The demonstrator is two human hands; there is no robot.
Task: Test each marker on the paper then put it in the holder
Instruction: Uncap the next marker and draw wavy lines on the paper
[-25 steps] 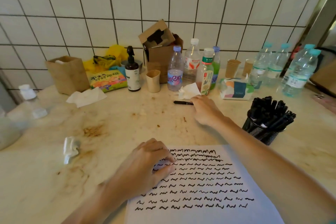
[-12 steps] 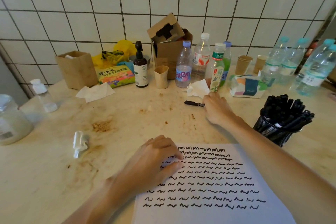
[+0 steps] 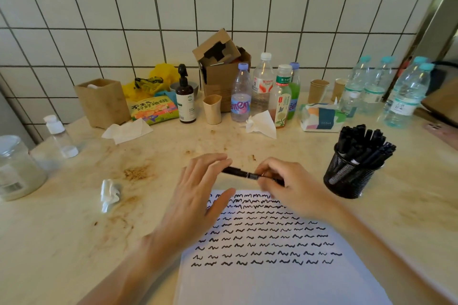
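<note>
You have a black marker (image 3: 244, 174) lying level in the air just above the top edge of the paper (image 3: 277, 277), held between both of your hands. Your right hand (image 3: 293, 187) has its fingers curled round the right part of the barrel. Your left hand (image 3: 195, 195) meets the other end with its fingertips; the fingers are nearly straight and the thumb points toward the paper, but you cannot tell from this view whether they pinch the cap or only touch it.

The paper lies on the table (image 3: 74, 242) in front of you, its upper half filled with rows of short black squiggles, its lower part blank. To your right, just beside the paper's top corner, stands a black mesh holder (image 3: 347, 178) packed with black markers.

A crumpled tissue (image 3: 109, 194) lies on the stained table to your left. Further back, along the tiled wall (image 3: 99, 7), stand water bottles (image 3: 406, 96), paper cups (image 3: 318, 90), a cardboard box (image 3: 223, 74), a dark pump bottle (image 3: 185, 100) and a tissue pack (image 3: 321, 117).
</note>
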